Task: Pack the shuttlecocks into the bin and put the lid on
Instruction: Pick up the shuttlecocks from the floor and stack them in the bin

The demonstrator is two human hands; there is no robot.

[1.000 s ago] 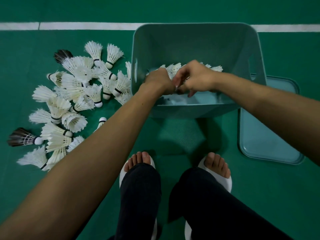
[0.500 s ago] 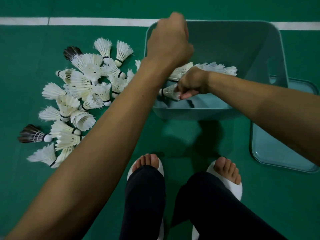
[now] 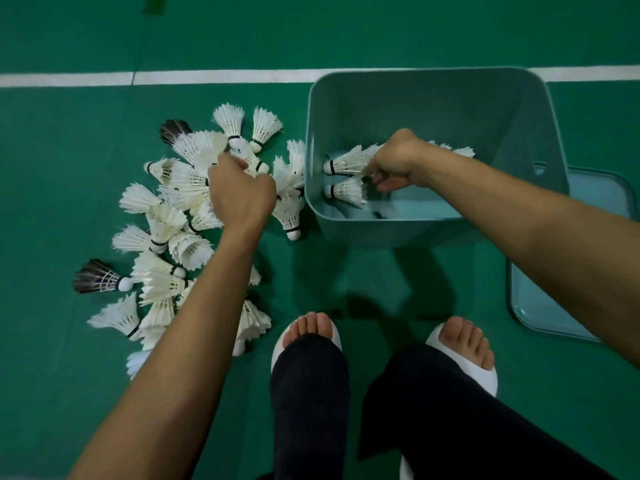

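Half a second back the left hand [image 3: 240,197] was raised over the bin [image 3: 433,105]; it has since dropped onto the pile of shuttlecocks [image 3: 166,237] lying on the green floor left of the bin. The right hand [image 3: 398,162] has stayed inside the bin, low against its left wall. It is curled round the feather end of a white shuttlecock [image 3: 346,161] lying on its side with its cork toward that wall, and a second shuttlecock [image 3: 346,192] lies just nearer the camera. The left hand shows only its back: its fingers bend down among the feathers and are hidden, so I cannot tell whether they grip one or merely rest there. More white feathers show past the right wrist deeper in the bin, too covered to count. The left forearm crosses the near part of the pile. The lid [image 3: 540,317] lies flat on the floor right of the bin, partly behind the bin's corner, crossed by the right forearm and cut off at the picture's edge.
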